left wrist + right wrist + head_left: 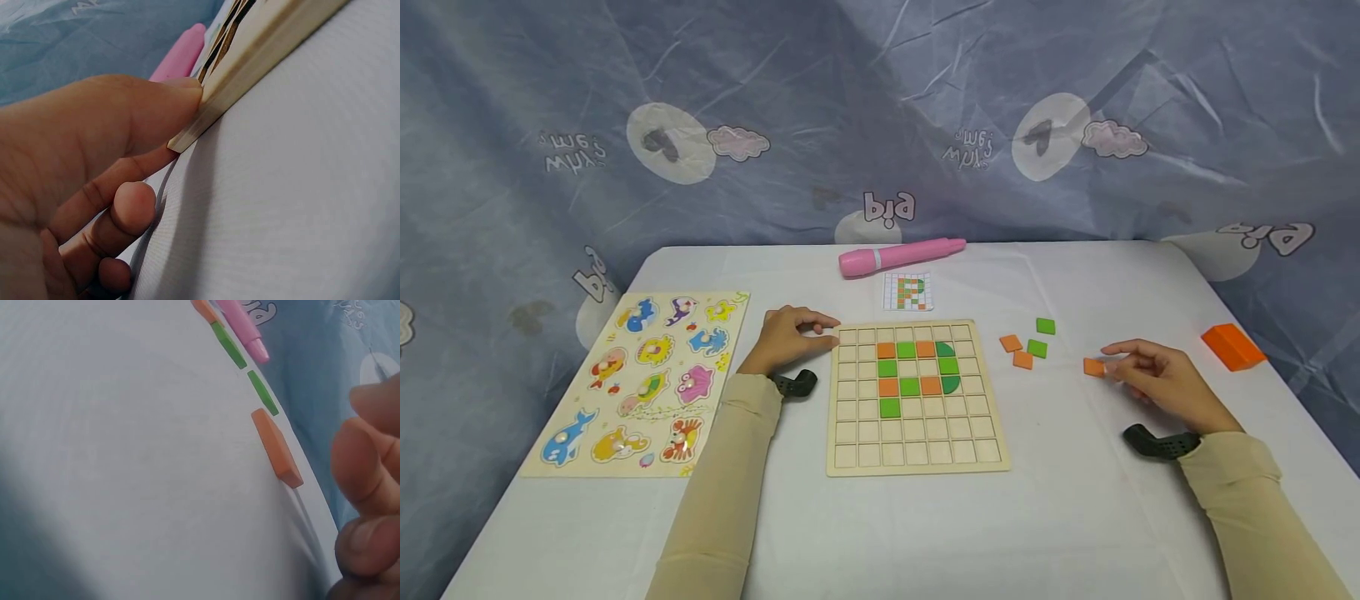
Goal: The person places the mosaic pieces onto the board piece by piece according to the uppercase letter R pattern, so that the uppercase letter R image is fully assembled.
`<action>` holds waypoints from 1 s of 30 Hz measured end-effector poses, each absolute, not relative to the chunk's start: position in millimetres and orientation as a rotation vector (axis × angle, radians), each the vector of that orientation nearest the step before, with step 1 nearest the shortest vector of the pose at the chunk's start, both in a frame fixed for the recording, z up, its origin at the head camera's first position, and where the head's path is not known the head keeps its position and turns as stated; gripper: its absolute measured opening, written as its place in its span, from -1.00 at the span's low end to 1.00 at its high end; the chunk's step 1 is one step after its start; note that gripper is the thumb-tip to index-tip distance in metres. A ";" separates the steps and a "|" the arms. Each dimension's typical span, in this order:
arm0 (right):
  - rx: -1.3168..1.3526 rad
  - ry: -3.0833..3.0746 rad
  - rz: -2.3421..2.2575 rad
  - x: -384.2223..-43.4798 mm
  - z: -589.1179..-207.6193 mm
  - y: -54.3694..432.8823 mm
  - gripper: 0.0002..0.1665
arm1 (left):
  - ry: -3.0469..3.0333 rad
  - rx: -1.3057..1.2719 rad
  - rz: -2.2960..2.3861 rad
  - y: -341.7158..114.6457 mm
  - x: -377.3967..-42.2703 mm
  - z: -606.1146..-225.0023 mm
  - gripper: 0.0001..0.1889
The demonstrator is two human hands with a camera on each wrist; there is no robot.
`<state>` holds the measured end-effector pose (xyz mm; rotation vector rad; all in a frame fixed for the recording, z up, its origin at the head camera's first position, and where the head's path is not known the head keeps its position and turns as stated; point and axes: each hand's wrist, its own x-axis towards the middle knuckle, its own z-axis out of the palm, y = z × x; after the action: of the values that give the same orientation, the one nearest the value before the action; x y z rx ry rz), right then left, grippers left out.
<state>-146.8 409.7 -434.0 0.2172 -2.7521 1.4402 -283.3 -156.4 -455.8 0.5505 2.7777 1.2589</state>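
Evidently, left hand (782, 337) pinches grid board (917, 451) at its far-left corner, right hand (1167, 385), fingers loosely bent and empty, is just beside lone orange tile (1093, 367) on white table (1060, 508) – best nip tile by opposite edges, then seat it square.

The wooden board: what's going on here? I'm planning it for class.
A person's left hand holds the wooden board at a corner, and the right hand is just beside an orange tile. The laid tiles form the upper part of the letter R on the pattern card, with one green tile below. Four other loose tiles lie between the board and the right hand.
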 end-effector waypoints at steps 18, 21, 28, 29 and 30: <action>0.135 -2.747 1.380 -144.5 -445.7 414.6 -0.70 | 2.774 0.572 1.256 -156.5 -283.9 -456.1 -0.66; 0.133 -2.776 1.340 -143.1 -444.3 413.1 -0.66 | 2.773 0.571 1.256 -156.5 -283.9 -456.4 -0.65; 0.109 -2.806 1.251 -143.2 -442.6 409.3 -0.64 | 2.791 0.574 1.240 -156.9 -283.1 -455.7 -0.64; 0.108 -2.807 1.240 -143.5 -443.0 409.1 -0.64 | 2.791 0.575 1.240 -156.9 -282.8 -455.3 -0.64; 0.106 -2.808 1.232 -143.7 -443.1 408.7 -0.66 | 2.791 0.575 1.239 -156.8 -282.6 -454.8 -0.65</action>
<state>-143.7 408.7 -443.1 0.1062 -2.8081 1.2319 -282.6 -156.8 -454.8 0.5747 2.7910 1.2389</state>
